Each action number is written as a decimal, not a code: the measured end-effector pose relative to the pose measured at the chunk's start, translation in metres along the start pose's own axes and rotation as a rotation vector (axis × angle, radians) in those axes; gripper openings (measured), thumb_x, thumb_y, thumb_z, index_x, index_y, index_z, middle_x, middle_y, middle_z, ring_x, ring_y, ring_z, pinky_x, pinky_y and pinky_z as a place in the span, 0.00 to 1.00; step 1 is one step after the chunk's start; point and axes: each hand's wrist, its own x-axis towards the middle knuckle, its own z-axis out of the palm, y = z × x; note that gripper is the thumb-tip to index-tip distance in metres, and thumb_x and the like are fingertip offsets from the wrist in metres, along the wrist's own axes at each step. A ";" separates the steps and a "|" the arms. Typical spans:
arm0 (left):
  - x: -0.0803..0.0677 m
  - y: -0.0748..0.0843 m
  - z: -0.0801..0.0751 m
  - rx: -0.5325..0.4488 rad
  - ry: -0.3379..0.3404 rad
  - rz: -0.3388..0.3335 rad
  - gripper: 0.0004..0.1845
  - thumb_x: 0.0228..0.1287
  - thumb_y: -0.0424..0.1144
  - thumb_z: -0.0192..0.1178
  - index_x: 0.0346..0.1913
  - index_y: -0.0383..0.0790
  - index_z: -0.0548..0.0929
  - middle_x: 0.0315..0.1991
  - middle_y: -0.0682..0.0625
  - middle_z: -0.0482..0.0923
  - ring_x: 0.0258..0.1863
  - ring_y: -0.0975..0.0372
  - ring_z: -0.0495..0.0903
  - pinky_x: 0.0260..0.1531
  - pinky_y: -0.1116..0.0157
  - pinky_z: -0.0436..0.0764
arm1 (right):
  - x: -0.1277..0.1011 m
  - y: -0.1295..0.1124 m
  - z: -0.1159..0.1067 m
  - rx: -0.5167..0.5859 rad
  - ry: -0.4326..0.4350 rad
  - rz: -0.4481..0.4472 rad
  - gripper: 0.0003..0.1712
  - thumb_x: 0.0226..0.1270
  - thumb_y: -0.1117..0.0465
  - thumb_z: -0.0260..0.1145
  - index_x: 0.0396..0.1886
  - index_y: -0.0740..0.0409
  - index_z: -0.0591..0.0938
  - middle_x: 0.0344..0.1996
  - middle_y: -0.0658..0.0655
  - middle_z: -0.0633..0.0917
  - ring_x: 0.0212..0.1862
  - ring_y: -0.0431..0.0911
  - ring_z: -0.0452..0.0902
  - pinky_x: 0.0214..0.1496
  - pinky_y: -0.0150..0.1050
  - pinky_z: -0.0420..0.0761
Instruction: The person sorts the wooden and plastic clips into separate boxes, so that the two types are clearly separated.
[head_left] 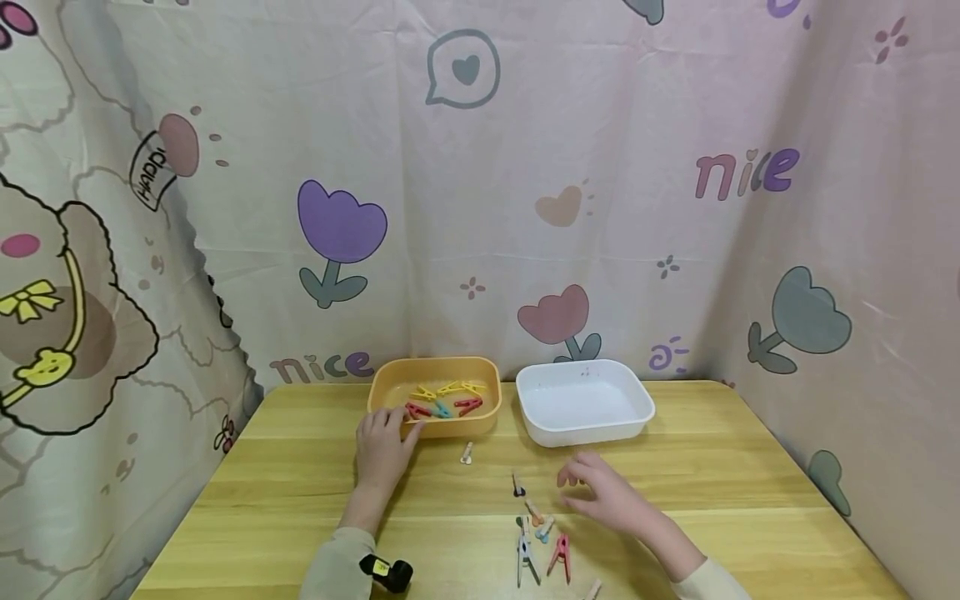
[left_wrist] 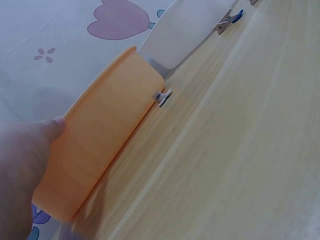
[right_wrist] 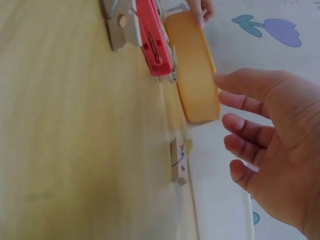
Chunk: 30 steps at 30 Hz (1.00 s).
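An orange tub stands upright, red, yellow and blue clips inside; loose clothespins lie scattered in front.

Soft, even light fell across the table, while the curtain dimmed into shade at the far right corner. In the left wrist view, a blurred shadow lay beside the left end of the orange bin. Both wrist views looked hazy and soft.

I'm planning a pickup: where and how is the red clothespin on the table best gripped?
Probably pinch the red clothespin across its splayed legs, from above on the near side, toward which they spread. A grey clothespin lies close on its left.
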 end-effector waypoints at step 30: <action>0.000 -0.001 0.001 -0.001 -0.031 -0.020 0.19 0.58 0.50 0.69 0.40 0.38 0.82 0.36 0.43 0.78 0.39 0.49 0.73 0.48 0.51 0.69 | -0.018 -0.013 0.005 0.068 -0.170 -0.136 0.15 0.50 0.70 0.71 0.34 0.45 0.84 0.36 0.43 0.76 0.43 0.34 0.69 0.45 0.30 0.75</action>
